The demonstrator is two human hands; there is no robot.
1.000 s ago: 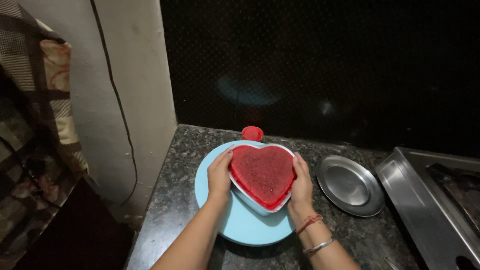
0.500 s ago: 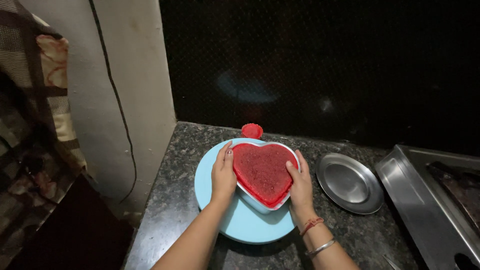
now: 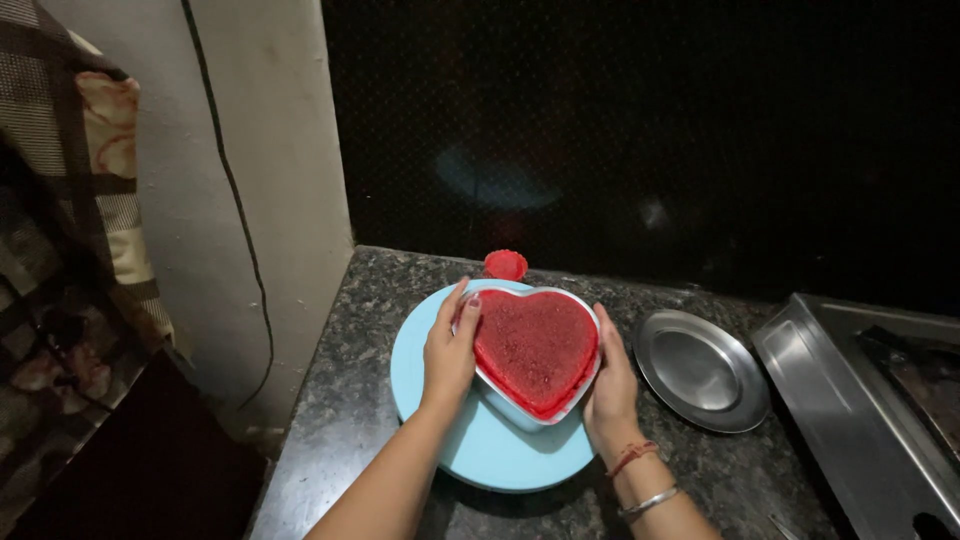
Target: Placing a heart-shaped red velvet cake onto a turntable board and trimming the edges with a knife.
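Note:
A red heart-shaped cake in a white heart-shaped pan [image 3: 537,349] sits on a light blue round turntable [image 3: 480,445] on a dark speckled stone counter [image 3: 350,420]. My left hand [image 3: 448,352] presses against the pan's left side, fingers pointing away from me. My right hand [image 3: 610,380] grips the pan's right side; that wrist wears a red thread and a metal bangle. The pan sits slightly tilted, its point toward me.
A small red object [image 3: 505,264] lies just behind the turntable by the dark back wall. A round steel plate [image 3: 702,370] rests to the right, and a steel tray or stove edge [image 3: 850,420] beyond it. A white wall with a black cable [image 3: 240,230] stands left.
The pan with the cake has been turned a little between my hands on the turntable. My left hand's fingers have slid further up the pan's left side.

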